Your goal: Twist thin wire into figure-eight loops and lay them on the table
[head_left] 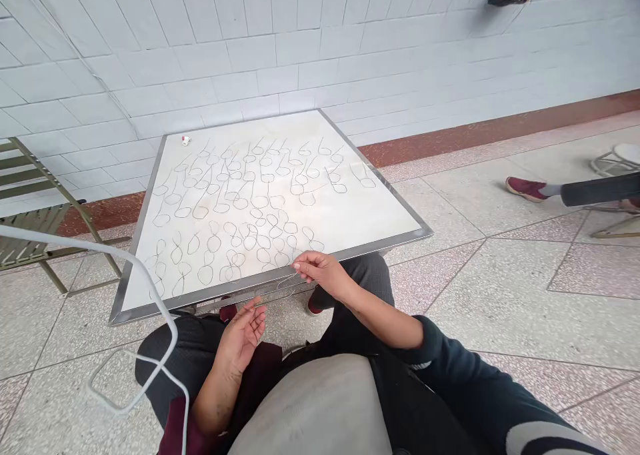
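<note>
A thin wire (286, 287) with a curved bend stretches between my two hands, in front of the table's near edge. My left hand (243, 335), palm turned up, pinches one end between thumb and forefinger, its other fingers loosely curled. My right hand (325, 273) is closed in a pinch on the other end, beside the metal rim. Many bent wire pieces lie in rows on the white tabletop (370, 225). Those in the near rows, such as this figure-eight wire piece (214, 236), have double loops; farther ones, such as this looped wire piece (201, 212), have straight tails.
A small red-and-white object (186, 140) sits at the table's far left corner. A pale cable (150, 288) hangs across the left foreground. A slatted folding chair (45, 202) stands at left. Another person's leg and red shoe (526, 188) are at right, near a stool (617, 158).
</note>
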Motion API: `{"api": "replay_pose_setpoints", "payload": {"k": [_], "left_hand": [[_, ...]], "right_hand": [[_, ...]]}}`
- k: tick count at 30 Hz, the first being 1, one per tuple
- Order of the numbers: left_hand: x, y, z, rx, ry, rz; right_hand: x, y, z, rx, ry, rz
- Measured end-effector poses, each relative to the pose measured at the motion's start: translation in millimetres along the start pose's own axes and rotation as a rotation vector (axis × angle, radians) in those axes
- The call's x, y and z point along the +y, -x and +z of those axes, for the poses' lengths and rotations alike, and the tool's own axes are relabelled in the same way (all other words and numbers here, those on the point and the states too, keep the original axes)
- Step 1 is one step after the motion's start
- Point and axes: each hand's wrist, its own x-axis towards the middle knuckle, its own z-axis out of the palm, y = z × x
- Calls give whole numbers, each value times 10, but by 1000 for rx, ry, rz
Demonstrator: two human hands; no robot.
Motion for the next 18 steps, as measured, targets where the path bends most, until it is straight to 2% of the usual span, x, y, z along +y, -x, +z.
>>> {"api": "replay_pose_setpoints", "payload": {"k": [4,6,9,13,18], "left_hand": [[21,-46,-13,37,14,22],[22,-50,-5,65,19,16],[24,-51,5,82,24,9],[36,-61,-2,85,14,18],[31,-97,-11,105,9,17]], "right_hand": [[-233,-316,-610,176,114,-72],[-307,-505,-891,252,211,-53],[-330,-762,-1179,285,312,-7],[-275,-1005,-1307,299,361,13],[-300,-1250,-1187,300,381,-9]]}}
